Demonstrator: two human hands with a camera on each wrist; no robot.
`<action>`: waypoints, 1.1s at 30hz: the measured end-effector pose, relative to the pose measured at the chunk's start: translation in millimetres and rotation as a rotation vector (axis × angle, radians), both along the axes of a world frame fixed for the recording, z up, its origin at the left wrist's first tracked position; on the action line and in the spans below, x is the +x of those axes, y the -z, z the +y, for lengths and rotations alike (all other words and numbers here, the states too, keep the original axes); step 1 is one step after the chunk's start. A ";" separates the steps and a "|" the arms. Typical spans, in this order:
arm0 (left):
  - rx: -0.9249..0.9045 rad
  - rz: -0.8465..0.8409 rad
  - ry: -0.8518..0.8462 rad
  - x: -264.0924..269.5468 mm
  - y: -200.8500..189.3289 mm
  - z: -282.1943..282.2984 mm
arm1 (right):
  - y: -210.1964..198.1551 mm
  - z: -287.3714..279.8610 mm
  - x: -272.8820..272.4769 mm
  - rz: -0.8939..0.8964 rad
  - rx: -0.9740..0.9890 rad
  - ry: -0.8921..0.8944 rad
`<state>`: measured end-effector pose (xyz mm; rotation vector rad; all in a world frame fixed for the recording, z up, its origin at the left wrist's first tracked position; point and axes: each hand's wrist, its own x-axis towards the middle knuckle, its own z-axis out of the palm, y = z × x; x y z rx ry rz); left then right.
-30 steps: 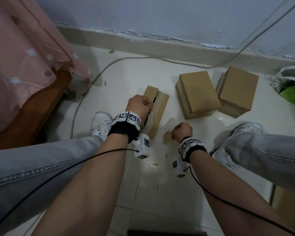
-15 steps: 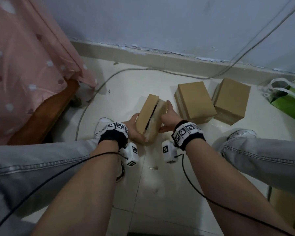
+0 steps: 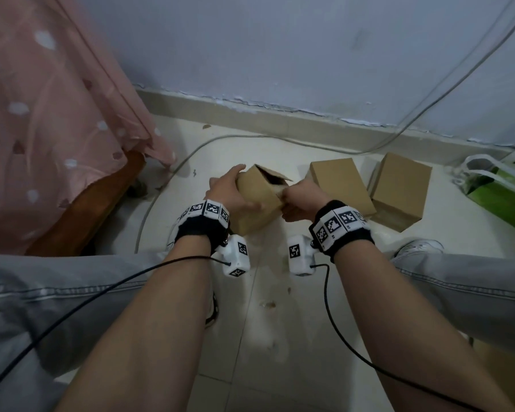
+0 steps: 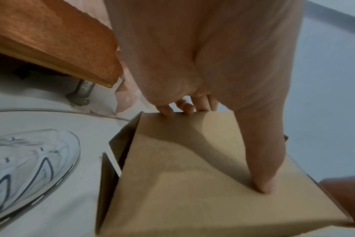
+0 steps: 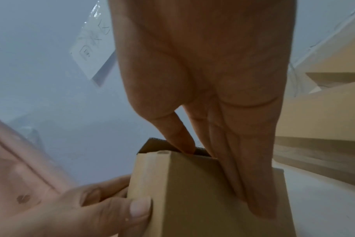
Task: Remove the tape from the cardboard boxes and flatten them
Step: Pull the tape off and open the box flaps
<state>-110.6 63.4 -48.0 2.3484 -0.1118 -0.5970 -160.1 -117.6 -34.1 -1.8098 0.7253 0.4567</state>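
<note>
A small brown cardboard box [image 3: 257,200] is held off the floor between both hands, its open end turned up and away from me. My left hand [image 3: 231,191] grips its left side; in the left wrist view the thumb [image 4: 259,168] presses a flat face of the box [image 4: 182,192] and the fingers [image 4: 182,107] curl over the far edge. My right hand [image 3: 299,200] grips the right corner. In the right wrist view one finger [image 5: 182,141] hooks into the open end of the box [image 5: 192,200] and the others lie along its side. I see no tape.
Two closed cardboard boxes [image 3: 341,185] [image 3: 400,188] stand on the white tiled floor to the right. Farther right lies a green bag [image 3: 500,191]. A pink cloth [image 3: 57,114] hangs over a wooden frame [image 3: 87,203] on the left. A cable [image 3: 173,173] runs along the floor near the wall.
The box was lifted from the floor and turned, open end now up. My right hand, earlier a fist near the floor, now grips the box's right corner; the left shifted along its left side.
</note>
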 end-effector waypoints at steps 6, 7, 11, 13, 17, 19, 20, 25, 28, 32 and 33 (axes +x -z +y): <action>0.259 -0.029 0.266 -21.6 2.5 -15.7 | 17.1 -8.0 -8.7 0.196 0.184 -0.098; 0.301 -0.053 0.325 -24.3 10.2 -17.3 | 20.1 -6.7 -10.8 0.216 0.140 -0.161; 0.328 -0.096 0.354 -23.4 28.4 -20.2 | 37.8 -8.3 -10.8 0.168 -0.061 -0.201; 0.320 -0.107 0.293 -22.7 30.3 -16.1 | 40.4 -12.6 -9.9 0.192 -0.071 -0.188; 0.280 -0.109 0.265 -23.2 42.0 -9.1 | 34.9 -17.0 -14.7 0.221 -0.177 -0.300; 0.244 -0.102 0.259 -22.1 43.3 -12.3 | 35.3 -16.3 -12.5 0.110 -0.351 -0.319; 0.247 -0.105 0.257 -21.4 43.0 -14.5 | 35.0 -14.5 -11.1 0.039 -0.414 -0.306; 0.236 -0.102 0.232 -19.9 46.9 -16.8 | 39.1 -5.4 -12.1 -0.148 -0.574 -0.268; 0.231 -0.100 0.221 -19.8 48.1 -17.8 | 41.3 -1.6 -14.9 -0.153 -0.591 -0.293; 0.221 -0.102 0.225 -18.3 49.7 -18.2 | 40.8 -1.2 -14.2 -0.168 -0.610 -0.319; 0.223 -0.102 0.228 -18.1 49.8 -18.3 | 39.9 -1.1 -13.9 -0.168 -0.612 -0.320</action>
